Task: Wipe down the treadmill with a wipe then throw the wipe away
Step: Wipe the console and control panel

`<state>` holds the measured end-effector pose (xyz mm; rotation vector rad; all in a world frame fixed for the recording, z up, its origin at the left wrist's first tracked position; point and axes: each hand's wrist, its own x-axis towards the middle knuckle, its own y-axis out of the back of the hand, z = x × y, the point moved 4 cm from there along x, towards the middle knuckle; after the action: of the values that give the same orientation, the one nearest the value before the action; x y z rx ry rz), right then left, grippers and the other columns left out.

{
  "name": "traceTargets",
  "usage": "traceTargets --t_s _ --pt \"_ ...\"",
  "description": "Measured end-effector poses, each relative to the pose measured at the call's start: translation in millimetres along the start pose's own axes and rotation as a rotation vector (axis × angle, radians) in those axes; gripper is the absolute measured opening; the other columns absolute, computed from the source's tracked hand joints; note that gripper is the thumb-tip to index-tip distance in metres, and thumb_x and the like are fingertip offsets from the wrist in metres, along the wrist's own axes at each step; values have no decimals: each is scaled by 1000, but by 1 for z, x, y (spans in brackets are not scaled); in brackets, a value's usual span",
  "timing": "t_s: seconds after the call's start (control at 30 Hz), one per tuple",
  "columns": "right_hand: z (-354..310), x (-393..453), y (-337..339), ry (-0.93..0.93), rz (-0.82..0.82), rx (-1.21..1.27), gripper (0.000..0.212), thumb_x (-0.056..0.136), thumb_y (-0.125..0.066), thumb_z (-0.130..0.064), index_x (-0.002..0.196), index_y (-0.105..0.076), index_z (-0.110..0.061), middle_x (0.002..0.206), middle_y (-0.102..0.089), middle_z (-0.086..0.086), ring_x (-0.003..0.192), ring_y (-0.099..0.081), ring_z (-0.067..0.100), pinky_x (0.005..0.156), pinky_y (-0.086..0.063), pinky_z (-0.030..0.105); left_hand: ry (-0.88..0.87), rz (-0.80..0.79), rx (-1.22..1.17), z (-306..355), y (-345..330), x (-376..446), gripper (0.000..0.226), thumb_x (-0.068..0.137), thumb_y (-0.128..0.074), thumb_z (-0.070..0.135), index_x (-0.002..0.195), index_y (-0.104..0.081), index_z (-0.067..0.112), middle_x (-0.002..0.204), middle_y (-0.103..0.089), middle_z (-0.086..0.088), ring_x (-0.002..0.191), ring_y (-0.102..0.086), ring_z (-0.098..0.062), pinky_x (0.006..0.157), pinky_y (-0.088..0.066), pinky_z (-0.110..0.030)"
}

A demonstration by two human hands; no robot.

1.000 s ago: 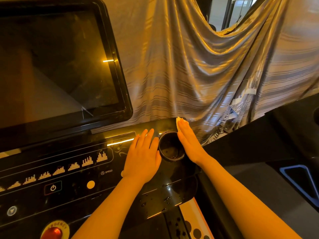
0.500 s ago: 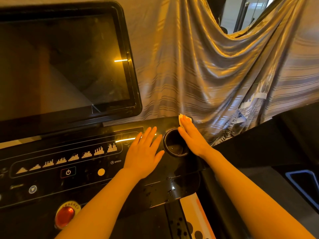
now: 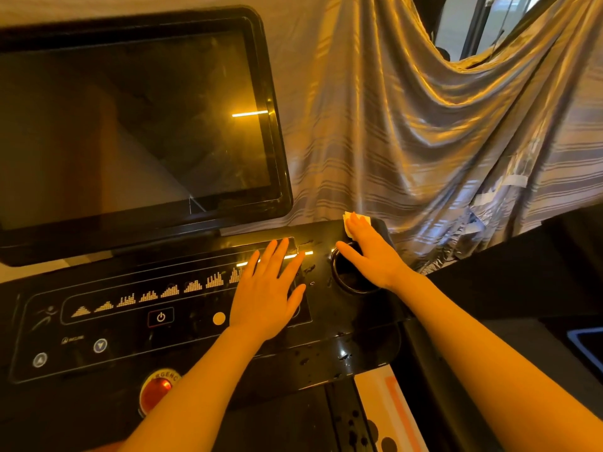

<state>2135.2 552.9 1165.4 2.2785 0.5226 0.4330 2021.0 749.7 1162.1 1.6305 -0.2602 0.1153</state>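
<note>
Black gloss covers the one treadmill console (image 3: 359,334) across the lower left of the frame, with one dark screen (image 3: 130,125) at upper left, one round cup holder (image 3: 349,282), one red emergency button (image 3: 156,391) and one striped drape (image 3: 424,132) behind. Two bare hands show. The left hand (image 3: 266,295) lies flat and released on the control panel, fingers straight and spread, holding nothing. The right hand (image 3: 372,252), just right of centre, presses one pale wipe (image 3: 354,220) flat against the console's far edge beyond the cup holder, fingers extended. Most of the wipe is hidden beneath those fingers; the button's lettering is partly cut off by the left forearm.
</note>
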Motion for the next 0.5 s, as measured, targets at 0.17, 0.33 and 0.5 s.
traceTargets --t_s 0.17,0.33,0.5 --pt "0 -13 0 -1 -33 -118 89 86 -35 -69 159 -19 -21 166 -15 -4 152 -13 16 122 -19 37 -6 18 -7 -1 -3 0 64 97 -24 57 147 -47 25 158 -34 -11 146 -30 -31 115 -24 -47" --pt "-2 -4 -1 10 -63 -131 90 88 -37 -67 160 -11 -20 166 -9 -3 153 -7 16 124 -16 39 -7 35 -18 0 -2 0 65 96 -23 58 147 -47 25 158 -35 -11 146 -31 -31 115 -24 -47" --pt "-11 -8 -4 22 -8 -179 85 92 -42 -63 159 -14 -18 166 -13 0 153 -12 20 124 -17 41 1 15 -14 -1 -2 1 68 96 -18 59 149 -44 26 159 -32 -10 148 -27 -30 117 -21 -47"
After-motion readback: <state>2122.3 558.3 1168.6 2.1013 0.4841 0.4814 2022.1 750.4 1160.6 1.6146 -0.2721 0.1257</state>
